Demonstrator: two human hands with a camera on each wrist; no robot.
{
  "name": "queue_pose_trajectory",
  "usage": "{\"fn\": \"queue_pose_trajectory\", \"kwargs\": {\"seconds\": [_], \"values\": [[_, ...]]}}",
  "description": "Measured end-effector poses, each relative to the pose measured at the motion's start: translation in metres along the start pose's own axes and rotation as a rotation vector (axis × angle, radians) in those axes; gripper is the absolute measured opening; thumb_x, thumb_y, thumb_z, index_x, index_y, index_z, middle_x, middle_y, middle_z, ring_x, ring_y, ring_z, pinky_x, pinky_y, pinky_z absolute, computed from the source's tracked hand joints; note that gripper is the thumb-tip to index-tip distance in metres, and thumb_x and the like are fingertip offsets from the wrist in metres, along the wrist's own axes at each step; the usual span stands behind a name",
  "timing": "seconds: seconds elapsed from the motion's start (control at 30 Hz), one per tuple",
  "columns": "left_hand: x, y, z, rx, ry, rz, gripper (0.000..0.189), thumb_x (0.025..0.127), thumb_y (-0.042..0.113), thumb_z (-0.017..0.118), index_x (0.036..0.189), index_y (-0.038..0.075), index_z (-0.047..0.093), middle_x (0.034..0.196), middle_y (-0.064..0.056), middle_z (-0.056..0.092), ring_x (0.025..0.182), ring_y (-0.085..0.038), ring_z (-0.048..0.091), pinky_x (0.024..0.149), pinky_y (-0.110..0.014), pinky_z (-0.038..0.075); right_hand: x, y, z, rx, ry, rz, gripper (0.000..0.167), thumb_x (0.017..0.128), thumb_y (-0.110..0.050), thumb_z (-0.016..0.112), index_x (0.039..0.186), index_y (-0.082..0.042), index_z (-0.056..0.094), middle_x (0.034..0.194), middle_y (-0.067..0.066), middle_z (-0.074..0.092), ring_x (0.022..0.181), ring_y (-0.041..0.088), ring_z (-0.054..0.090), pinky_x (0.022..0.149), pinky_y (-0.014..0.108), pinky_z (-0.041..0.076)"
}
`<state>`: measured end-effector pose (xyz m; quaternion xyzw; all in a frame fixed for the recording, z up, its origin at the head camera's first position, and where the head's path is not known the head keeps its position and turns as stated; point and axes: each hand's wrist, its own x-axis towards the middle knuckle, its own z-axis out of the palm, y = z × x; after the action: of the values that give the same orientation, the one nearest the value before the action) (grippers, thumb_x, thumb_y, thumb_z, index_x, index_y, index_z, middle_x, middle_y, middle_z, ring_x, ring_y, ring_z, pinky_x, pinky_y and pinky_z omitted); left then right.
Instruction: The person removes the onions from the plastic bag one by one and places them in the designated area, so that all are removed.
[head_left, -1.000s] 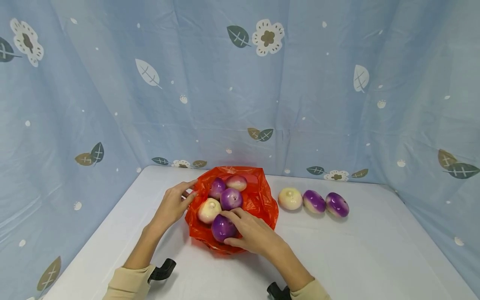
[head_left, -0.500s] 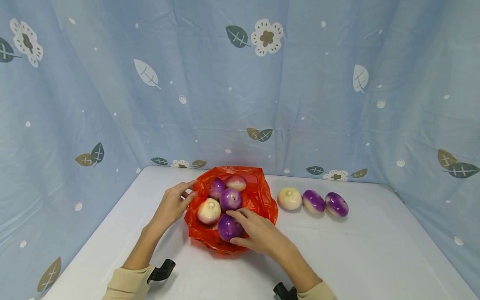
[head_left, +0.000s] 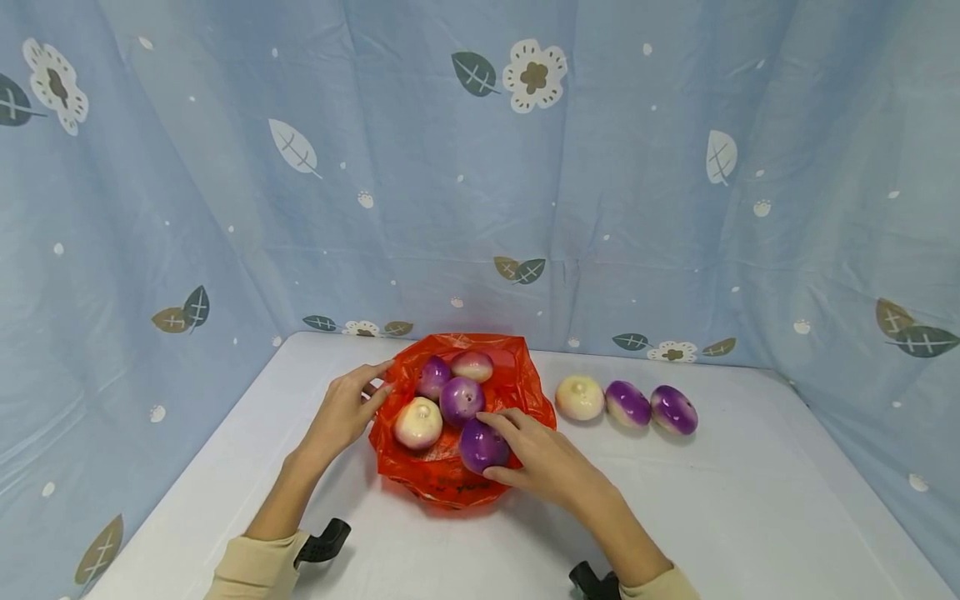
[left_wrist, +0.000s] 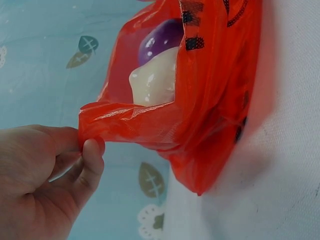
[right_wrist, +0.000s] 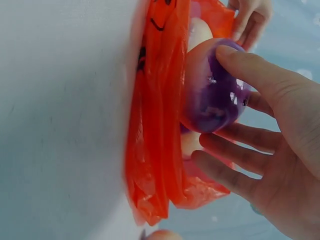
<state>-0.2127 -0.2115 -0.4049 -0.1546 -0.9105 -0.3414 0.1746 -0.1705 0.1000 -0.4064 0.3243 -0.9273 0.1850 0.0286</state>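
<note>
A red plastic bag stands with its mouth spread wide on the white table. My left hand pinches the left rim of the bag between thumb and fingers, as the left wrist view confirms. Between the thumb and fingers of my right hand is a glossy purple-and-white turnip, held at the near right of the bag's mouth. In the right wrist view this turnip sits at the bag's rim. Several more turnips lie inside, among them a pale-ended turnip and a purple turnip.
To the right of the bag, a pale turnip and two purple turnips, the middle turnip and the outer turnip, lie in a row on the white table. A blue patterned curtain hangs behind and at the sides.
My right hand has moved to the right and slightly away from me, carrying its turnip from beside the pale-ended one towards the bag's right side. My left hand stays on the rim.
</note>
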Motion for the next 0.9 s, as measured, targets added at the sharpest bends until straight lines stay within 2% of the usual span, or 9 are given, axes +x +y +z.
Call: {"fn": "queue_pose_trajectory", "kwargs": {"seconds": [0.2, 0.47, 0.7, 0.9], "values": [[0.000, 0.001, -0.001, -0.005, -0.012, -0.007, 0.041, 0.092, 0.007, 0.066, 0.132, 0.002, 0.060, 0.110, -0.016, 0.071, 0.081, -0.024, 0.069, 0.063, -0.027, 0.060, -0.009, 0.002, -0.007, -0.016, 0.018, -0.006, 0.070, 0.085, -0.048, 0.072, 0.146, -0.030, 0.043, 0.136, 0.002, 0.054, 0.117, 0.021, 0.062, 0.094, 0.044, 0.056], [0.000, 0.000, 0.000, -0.004, -0.014, -0.009, 0.041, 0.092, 0.008, 0.067, 0.132, 0.003, 0.061, 0.111, -0.015, 0.071, 0.081, -0.022, 0.069, 0.065, -0.028, 0.060, -0.023, 0.015, -0.016, -0.030, 0.060, 0.042, 0.070, 0.083, -0.047, 0.074, 0.144, -0.032, 0.045, 0.136, -0.002, 0.054, 0.114, 0.019, 0.064, 0.091, 0.043, 0.058], [0.001, -0.002, 0.002, -0.005, -0.005, 0.000, 0.042, 0.091, 0.006, 0.067, 0.132, 0.002, 0.061, 0.110, -0.016, 0.071, 0.079, -0.023, 0.069, 0.064, -0.026, 0.060, -0.036, 0.029, -0.029, 0.010, 0.081, 0.136, 0.071, 0.081, -0.043, 0.078, 0.143, -0.031, 0.047, 0.144, 0.005, 0.051, 0.124, 0.027, 0.059, 0.094, 0.051, 0.055], [0.000, -0.002, 0.002, 0.005, -0.011, -0.010, 0.042, 0.091, 0.007, 0.067, 0.132, 0.003, 0.061, 0.110, -0.015, 0.071, 0.079, -0.022, 0.069, 0.064, -0.025, 0.059, -0.044, 0.044, -0.037, -0.001, 0.100, 0.151, 0.073, 0.081, -0.042, 0.078, 0.145, -0.029, 0.046, 0.143, 0.007, 0.052, 0.129, 0.033, 0.054, 0.095, 0.055, 0.053]]}}
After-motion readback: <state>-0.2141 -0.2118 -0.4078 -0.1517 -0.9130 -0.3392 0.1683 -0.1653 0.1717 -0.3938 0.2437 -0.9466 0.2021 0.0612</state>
